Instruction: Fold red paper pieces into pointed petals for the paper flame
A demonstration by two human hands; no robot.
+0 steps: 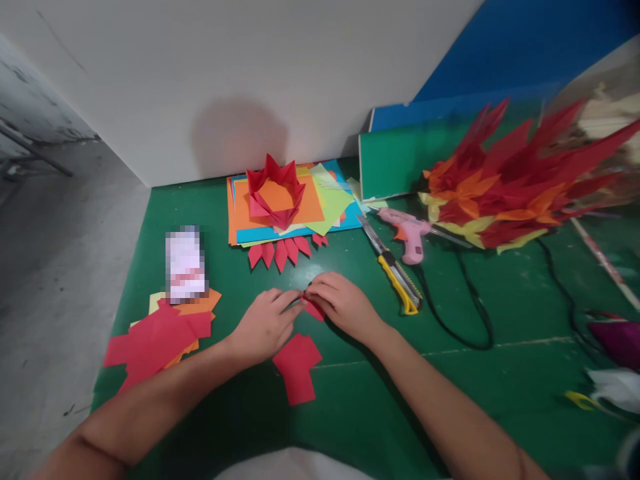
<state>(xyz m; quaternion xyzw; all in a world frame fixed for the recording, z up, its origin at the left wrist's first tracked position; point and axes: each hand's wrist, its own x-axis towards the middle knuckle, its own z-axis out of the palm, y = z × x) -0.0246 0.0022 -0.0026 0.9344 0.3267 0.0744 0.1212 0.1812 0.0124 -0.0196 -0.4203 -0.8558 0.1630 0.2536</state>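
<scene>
Both hands meet over the middle of the green table, their fingertips pressed on a small piece of red paper (315, 310). My left hand (267, 323) pinches its left end, and my right hand (343, 305) covers its upper right part. Fingers hide much of that piece, so its folds cannot be made out. Just below lie red paper pieces (299, 370), overlapping each other. Beyond the hands is a row of pointed folded red petals (280, 253). Behind these, a ring of folded red paper (257, 203) rests on a stack of coloured sheets (315, 207).
A yellow utility knife (393, 270) and a pink glue gun (410, 233) with a black cord lie to the right. Farther right stands a red, orange and yellow paper flower (505, 183). At left, red paper squares (155, 343) lie below a blurred-out object (186, 263).
</scene>
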